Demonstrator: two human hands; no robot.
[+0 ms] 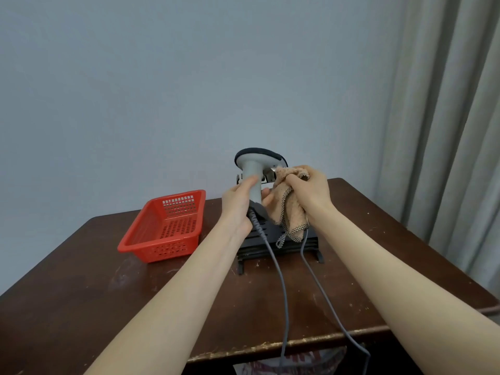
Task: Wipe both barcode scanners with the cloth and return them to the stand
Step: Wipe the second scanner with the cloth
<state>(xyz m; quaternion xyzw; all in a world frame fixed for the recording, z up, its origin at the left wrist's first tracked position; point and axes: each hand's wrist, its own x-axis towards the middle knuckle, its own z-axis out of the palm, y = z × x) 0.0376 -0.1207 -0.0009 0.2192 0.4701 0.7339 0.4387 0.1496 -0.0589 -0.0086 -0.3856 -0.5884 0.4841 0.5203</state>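
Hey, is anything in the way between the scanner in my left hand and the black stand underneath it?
Partly. The cloth bunched in the right hand hangs down over the right side of the stand, just beside the scanner that the left hand grips. Two grey cables also trail across its front.

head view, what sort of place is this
Probably a plain room in a home or small office, not a shop: a worn wooden table stands against a bare wall, with a grey curtain hanging at the right.
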